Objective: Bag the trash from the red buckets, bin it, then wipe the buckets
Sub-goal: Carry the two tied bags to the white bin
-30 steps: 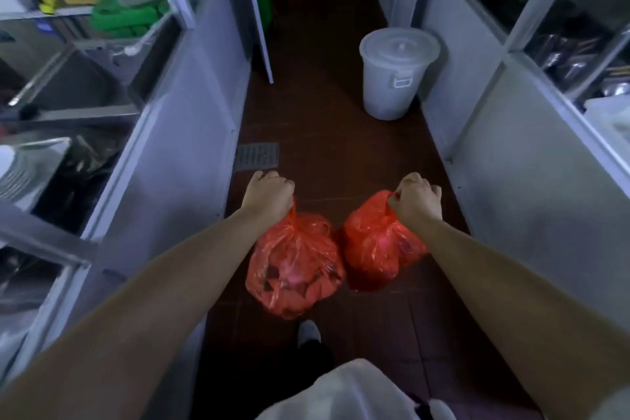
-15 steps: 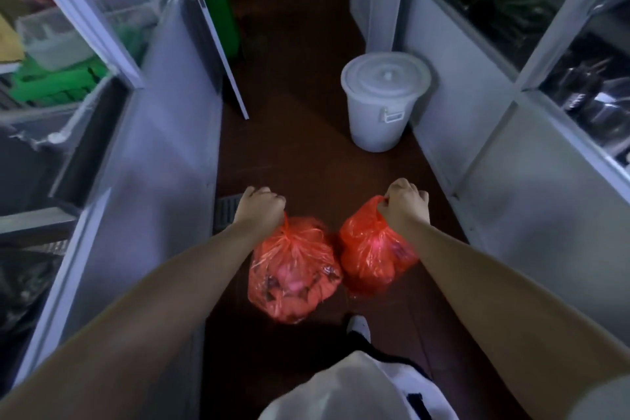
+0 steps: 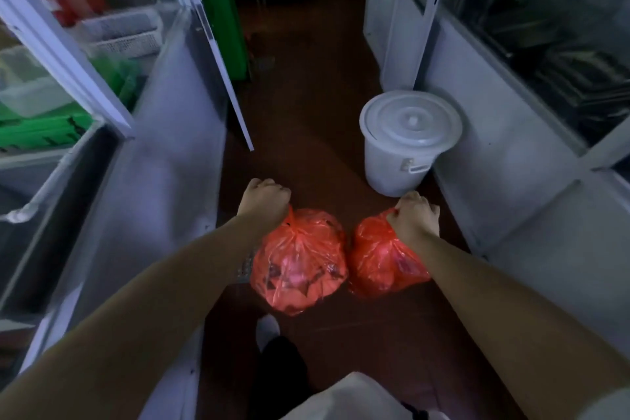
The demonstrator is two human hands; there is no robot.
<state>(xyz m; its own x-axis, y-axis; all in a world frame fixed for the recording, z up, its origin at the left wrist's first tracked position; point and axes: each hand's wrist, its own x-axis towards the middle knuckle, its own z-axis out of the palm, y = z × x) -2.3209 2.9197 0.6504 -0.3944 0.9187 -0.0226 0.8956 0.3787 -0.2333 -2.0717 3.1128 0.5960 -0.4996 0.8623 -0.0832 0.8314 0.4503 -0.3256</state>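
A narrow aisle of dark red-brown floor [image 3: 306,133] runs ahead between pale metal cabinets: the left cabinet [image 3: 163,160] has glass-fronted shelving above it holding green crates [image 3: 37,133] and pale tubs, and the right cabinet wall [image 3: 531,181] carries windows with dim metal trays behind. At the far end on the left stands a tall green bin [image 3: 221,17]. Against the right wall sits a white lidded bucket [image 3: 405,143], lid on, with a handle lug on its side. Both bare forearms reach forward and down over the floor. The left red bag [image 3: 300,269], full and knotted at the top, hangs from the left hand [image 3: 264,199], whose grip is a closed fist round the bag's gathered neck. The right red bag [image 3: 381,259], a little smaller and also full, hangs from the right hand [image 3: 414,215], grip likewise clenched on its top. The two bags hang side by side, nearly touching, above the floor and just short of the white bucket. Below them shows a white shoe toe [image 3: 267,327] with a dark trouser leg, and part of a floor drain grate [image 3: 245,266] peeks out behind the left bag
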